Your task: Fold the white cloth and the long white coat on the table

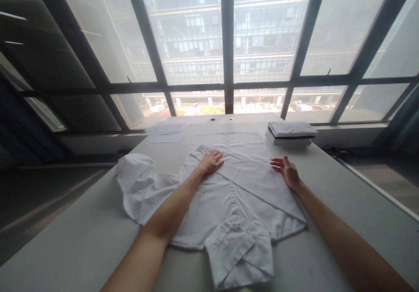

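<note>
A white garment (229, 196) lies spread on the white table (330, 196), partly folded, with a diagonal fold crossing its body. One loose part bunches out to the left, and its hood-like end hangs toward me at the near edge. My left hand (211, 162) rests flat on the upper left of the fabric, fingers spread. At the garment's right edge is my right hand (286, 172), fingers apart and nothing held. Whether its fingertips touch the cloth is hard to tell.
A stack of folded white cloth (291, 132) with a dark layer sits at the far right of the table. Thin white sheets (166, 132) lie at the far left. Large windows (262, 34) rise behind the table, with dark curtains at both sides.
</note>
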{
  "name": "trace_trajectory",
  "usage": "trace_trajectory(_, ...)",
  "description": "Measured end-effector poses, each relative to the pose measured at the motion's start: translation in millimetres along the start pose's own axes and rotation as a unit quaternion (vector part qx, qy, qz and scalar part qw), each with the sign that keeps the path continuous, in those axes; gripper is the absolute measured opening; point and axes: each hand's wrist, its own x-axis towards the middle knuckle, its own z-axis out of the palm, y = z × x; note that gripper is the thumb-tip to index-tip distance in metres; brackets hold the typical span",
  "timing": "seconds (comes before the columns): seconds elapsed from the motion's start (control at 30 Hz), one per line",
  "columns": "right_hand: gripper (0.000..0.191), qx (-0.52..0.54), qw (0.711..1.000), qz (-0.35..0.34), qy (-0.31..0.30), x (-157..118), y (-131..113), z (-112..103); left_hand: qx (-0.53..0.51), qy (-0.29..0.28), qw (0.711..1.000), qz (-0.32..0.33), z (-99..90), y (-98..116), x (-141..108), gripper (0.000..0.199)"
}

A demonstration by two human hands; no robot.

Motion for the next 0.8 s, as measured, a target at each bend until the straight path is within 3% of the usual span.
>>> trace_trajectory(0.1, 0.058, -0.183, 0.969, -0.161, 0.040, -7, -6, 6, 0.000, 0.006, 1.000, -0.008, -0.4, 2, -2, 0.058)
trace_trajectory(0.17, 0.051, -0.292, 0.915, -0.270, 0.069, -10, -12, 6, 0.007, 0.000, 1.000, -0.014, -1.1, 4, -3, 0.058)
trace_trajectory(0.23, 0.046, -0.368, 0.868, -0.328, 0.065, -11, -19, 6, 0.018, -0.003, 1.000, -0.015, -1.9, 5, -4, 0.058)
trace_trajectory(0.4, 0.054, -0.505, 0.802, -0.317, -0.015, -16, -20, 21, 0.020, 0.000, 1.000, -0.007, -3.0, 6, -6, 0.059)
trace_trajectory(0.57, 0.054, -0.556, 0.769, -0.283, -0.140, -31, -5, 50, 0.014, 0.006, 1.000, -0.005, -1.2, 5, -6, 0.060)
trace_trajectory(0.67, 0.054, -0.564, 0.756, -0.248, -0.220, -39, 4, 54, 0.019, 0.012, 1.000, -0.003, 0.5, 4, -6, 0.059)
trace_trajectory(0.8, 0.053, -0.548, 0.762, -0.243, -0.246, -44, 8, 50, 0.026, 0.013, 1.000, 0.000, 2.2, 2, -5, 0.059)
